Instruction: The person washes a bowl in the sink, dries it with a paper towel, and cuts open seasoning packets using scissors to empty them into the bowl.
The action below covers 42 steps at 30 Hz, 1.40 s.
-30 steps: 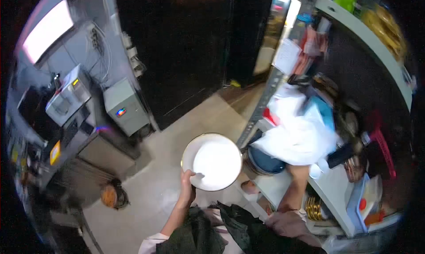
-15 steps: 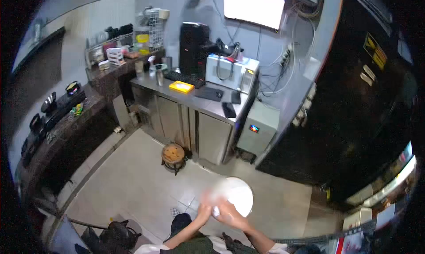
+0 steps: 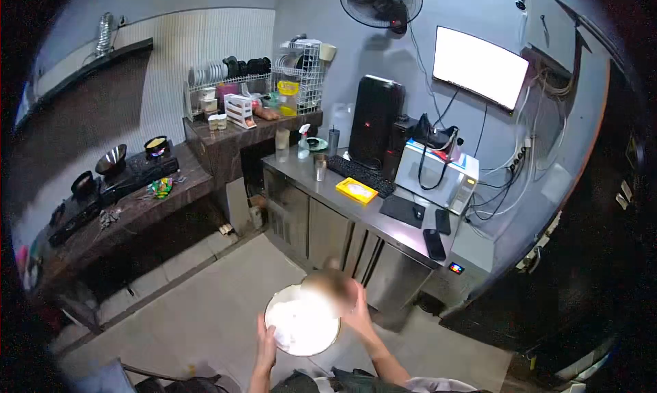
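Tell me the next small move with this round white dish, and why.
I'd slide the right hand down onto the right rim of the round white dish with the thin gold edge. The left hand grips the left rim, but the right is up near the far right edge, beside a blur that hides its hold.

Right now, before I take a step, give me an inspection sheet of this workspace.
Surface: steel counter, bare strip along the front edge.
Job's things: white dish held above the floor; glare hides its contents.
Clutter: keyboard, yellow tray and phone on the counter.
Hands: left grips the dish's rim; right beside the dish, fingertips blurred, grip unclear.
Cables: coil on the wall right of the screen, others hanging below.
Surroundings: fan on the wall.
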{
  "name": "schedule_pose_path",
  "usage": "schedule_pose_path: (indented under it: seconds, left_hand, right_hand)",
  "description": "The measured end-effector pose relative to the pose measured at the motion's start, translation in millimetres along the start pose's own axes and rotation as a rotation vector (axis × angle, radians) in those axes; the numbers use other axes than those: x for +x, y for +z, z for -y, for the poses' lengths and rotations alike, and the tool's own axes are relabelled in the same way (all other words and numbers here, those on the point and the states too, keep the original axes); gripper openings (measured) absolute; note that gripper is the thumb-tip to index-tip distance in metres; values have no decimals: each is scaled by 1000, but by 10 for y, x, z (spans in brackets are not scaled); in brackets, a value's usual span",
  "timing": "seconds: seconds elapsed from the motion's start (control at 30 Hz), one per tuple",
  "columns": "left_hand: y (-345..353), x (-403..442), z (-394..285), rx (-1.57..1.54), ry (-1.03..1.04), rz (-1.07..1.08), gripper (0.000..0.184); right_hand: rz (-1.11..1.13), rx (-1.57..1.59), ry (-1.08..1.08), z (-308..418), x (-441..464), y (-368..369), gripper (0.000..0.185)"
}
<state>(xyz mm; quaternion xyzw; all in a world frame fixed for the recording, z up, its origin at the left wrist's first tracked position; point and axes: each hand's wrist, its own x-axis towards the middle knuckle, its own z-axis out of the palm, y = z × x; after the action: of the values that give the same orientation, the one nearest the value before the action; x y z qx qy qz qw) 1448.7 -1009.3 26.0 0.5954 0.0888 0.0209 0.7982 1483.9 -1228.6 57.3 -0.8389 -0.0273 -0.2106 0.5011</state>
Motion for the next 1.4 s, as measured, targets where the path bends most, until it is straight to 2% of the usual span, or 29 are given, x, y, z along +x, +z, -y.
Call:
schedule_pose_path:
  seconds: [0.1, 0.13, 0.2, 0.3, 0.37, 0.43, 0.47, 0.5, 0.57, 0.6, 0.63, 0.73, 0.9, 0.97, 1.03, 1.13, 1.17, 1.27, 1.3, 1.37, 1.4]
  left_hand:
    - [-359, 422, 281, -9, -16, 30, 55]
    - [-424, 534, 313, -51, -63, 70, 56]
    - [-527, 767, 388, -88, -113, 99, 56]
    - [-234, 900, -237, 851, 344, -101, 52]
    - [-54, 1114, -605, 1167, 653, -146, 44]
    - [-45, 1510, -506, 1196, 595, 392, 39]
    - [-61, 1724, -379, 1293, 590, 434, 39]
    - [-82, 1931, -269, 1388, 577, 474, 39]
    - [-42, 2453, -269, 1476, 570, 377, 38]
    - [-3, 2662, -307, 1561, 603, 347, 37]
    - [5, 2843, -352, 1574, 577, 320, 37]
    - [-16, 3343, -477, 1436, 87, 307, 34]
    - [-320, 3888, -577, 1214, -149, 220, 30]
    - [-517, 4047, -620, 1111, -42, 180, 30]
    - [-789, 4336, -688, 1066, 13, 136, 30]
    - [-1226, 4851, -686, 710, 227, 130, 26]
    - [-1380, 5016, -734, 703, 232, 123, 26]
    - [-1966, 5483, -970, 1126, 674, -62, 23]
    - [-2144, 5612, -1089, 1116, 687, -55, 23]
    - [-2411, 5797, -1453, 1358, 350, -175, 24]
    - [-2516, 5891, -1562, 1469, 166, -230, 25]
  right_hand:
    - [365, 712, 719, -269, -14, 483, 62]
    - [365, 716, 724, -201, 26, 545, 62]
    - [357, 1143, 1015, -26, 71, 647, 64]
    - [298, 1206, 1024, -229, 279, 908, 62]
    - [308, 1230, 1045, -421, 522, 1113, 62]
    - [295, 1223, 949, -645, 769, 1382, 59]
    - [356, 1214, 986, -620, 880, 1510, 59]
    - [334, 1127, 913, -576, 1036, 1632, 57]
    - [281, 971, 709, -430, 1568, 1843, 52]
    - [324, 977, 710, -368, 1792, 1893, 52]
    - [329, 1027, 748, -302, 1999, 1957, 52]
    - [367, 1119, 842, -242, 2576, 2254, 54]
    - [469, 975, 679, -248, 3174, 3121, 51]
    - [524, 843, 549, -167, 3370, 3465, 50]
    - [608, 861, 573, -169, 3546, 3931, 50]
    - [712, 889, 616, -85, 3785, 4534, 51]
    - [771, 841, 602, 39, 3881, 4718, 50]
    - [860, 728, 569, 275, 4074, 5318, 50]
    - [873, 787, 637, 218, 4091, 5569, 50]
    - [892, 907, 776, 276, 4218, 5971, 50]
    - [877, 900, 779, 279, 4275, 6129, 50]
